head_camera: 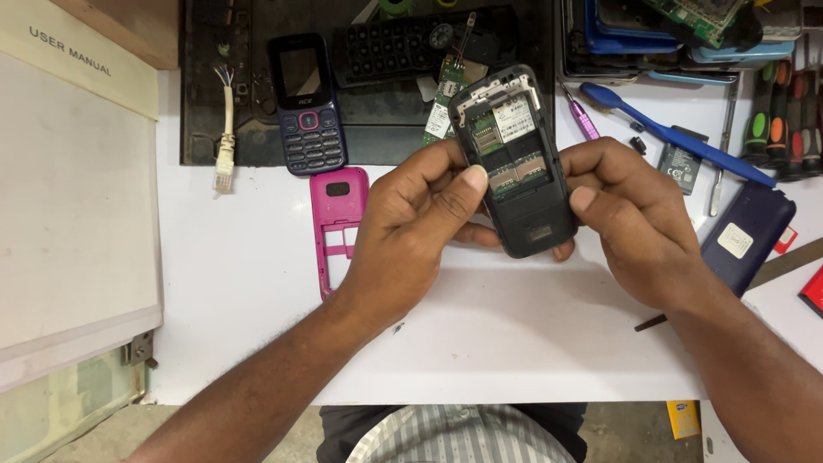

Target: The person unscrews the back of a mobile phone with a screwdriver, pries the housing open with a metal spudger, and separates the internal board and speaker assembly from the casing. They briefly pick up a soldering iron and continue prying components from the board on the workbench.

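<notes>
We have both forearms reaching in from below, our left hand (411, 227) and right hand (639, 223) curled toward each other, thumbs raised on top, fingers wrapped beneath.

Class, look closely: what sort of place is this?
Probably a phone repair bench: an opened black phone held in both hands, a pink phone frame, a loose circuit board and screwdrivers.

You're looking down on a white worktable (480, 343) under bright, even light, with a black mat (377, 137) across its far side. A pale board (69, 214) sits along its left edge (grey floor (626, 429) shows below).
</notes>
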